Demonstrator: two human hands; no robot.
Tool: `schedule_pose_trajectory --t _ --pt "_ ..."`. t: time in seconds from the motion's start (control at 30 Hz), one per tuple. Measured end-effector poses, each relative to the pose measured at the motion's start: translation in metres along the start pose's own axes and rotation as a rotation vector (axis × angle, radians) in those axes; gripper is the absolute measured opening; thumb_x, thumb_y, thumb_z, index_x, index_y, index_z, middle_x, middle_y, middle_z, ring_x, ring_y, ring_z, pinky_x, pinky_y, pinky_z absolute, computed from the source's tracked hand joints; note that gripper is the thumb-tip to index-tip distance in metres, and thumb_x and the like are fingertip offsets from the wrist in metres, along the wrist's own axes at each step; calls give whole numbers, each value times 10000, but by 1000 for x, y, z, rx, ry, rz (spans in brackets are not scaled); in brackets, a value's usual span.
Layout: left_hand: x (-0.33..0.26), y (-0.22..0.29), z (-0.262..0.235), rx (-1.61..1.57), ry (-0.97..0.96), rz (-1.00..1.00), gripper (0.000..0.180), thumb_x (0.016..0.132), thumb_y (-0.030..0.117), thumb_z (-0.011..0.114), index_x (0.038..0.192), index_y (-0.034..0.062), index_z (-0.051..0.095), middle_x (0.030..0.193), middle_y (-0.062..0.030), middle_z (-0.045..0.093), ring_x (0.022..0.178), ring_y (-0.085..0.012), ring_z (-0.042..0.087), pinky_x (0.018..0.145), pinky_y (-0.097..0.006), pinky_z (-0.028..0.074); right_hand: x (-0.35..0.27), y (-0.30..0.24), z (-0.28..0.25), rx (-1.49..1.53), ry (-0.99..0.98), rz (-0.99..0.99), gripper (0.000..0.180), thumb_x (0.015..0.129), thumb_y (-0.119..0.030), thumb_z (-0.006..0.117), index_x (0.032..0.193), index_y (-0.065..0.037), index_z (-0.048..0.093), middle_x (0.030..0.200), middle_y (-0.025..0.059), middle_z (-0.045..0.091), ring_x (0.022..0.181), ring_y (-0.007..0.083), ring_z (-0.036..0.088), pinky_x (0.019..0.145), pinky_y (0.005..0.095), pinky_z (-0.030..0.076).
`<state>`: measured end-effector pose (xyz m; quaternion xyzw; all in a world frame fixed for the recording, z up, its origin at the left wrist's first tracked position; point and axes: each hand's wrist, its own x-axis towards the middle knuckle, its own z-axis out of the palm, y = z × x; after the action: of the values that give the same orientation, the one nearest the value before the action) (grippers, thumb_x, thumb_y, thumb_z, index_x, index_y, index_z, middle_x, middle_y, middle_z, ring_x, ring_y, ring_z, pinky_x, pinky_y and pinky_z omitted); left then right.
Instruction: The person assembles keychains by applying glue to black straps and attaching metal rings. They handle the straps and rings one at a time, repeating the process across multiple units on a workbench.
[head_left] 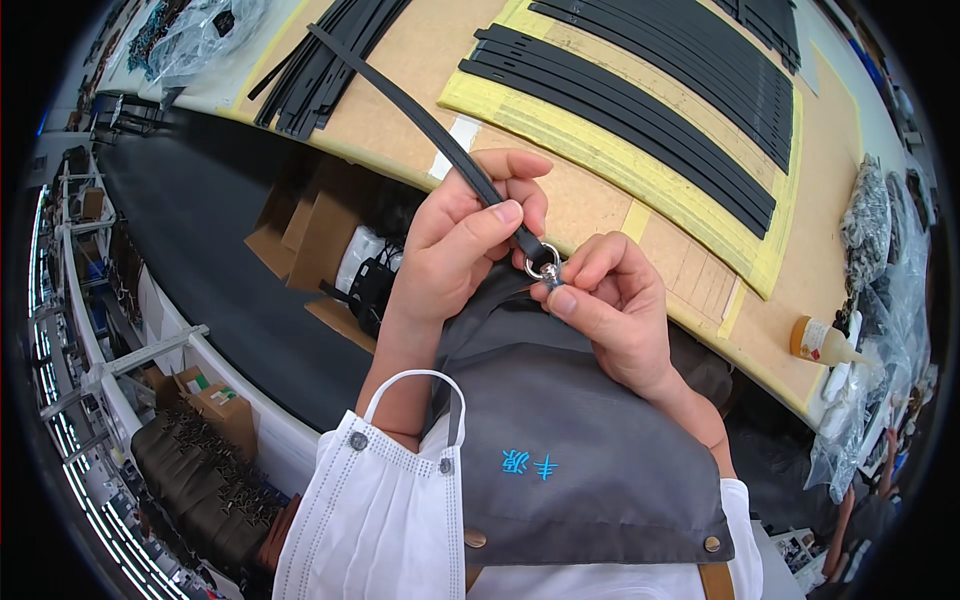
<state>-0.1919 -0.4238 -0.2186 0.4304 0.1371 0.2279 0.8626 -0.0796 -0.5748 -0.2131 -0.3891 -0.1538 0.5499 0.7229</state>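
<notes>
surface: tan workbench (820, 200) across the upper frame | centre to upper right: yellow mat (600, 150) bearing rows of flat black strips (640, 90) | upper left: loose pile of black strips (320, 60) beside clear plastic bags (195, 35) | right edge: glue bottle (822, 342) lying on its side, more plastic bags (885, 300)

Strap (420, 110) between hands, strap rows (640, 110) behind, bottle (822, 342) right (perhaps glue)
</notes>
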Motion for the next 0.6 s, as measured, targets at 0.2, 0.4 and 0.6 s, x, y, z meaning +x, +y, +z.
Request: schedule_pose_trajectory --t 0.2,0.4,0.6 --pt "-2 3 3 -29 -3 4 411 937 119 520 1306 -54 460 936 -87 577 757 -105 547 665 -237 468 0 1 0 -2 -31 -15 185 854 105 645 916 -30 534 963 77 632 982 198 674 872 308 539" --pt "-3 4 6 -42 11 10 403 942 111 514 1305 -56 458 938 -91 574 764 -112 557 667 -248 477 1 -2 -2 74 -34 85 167 862 78 648 913 -32 534 972 88 639 983 223 680 878 327 546" --pt "-1 3 6 -42 29 20 391 942 95 499 1297 -64 454 924 -103 573 746 -137 579 649 -257 491 3 -4 -2 108 -23 119 158 864 55 658 905 -40 539 952 89 648 974 230 686 870 332 549"
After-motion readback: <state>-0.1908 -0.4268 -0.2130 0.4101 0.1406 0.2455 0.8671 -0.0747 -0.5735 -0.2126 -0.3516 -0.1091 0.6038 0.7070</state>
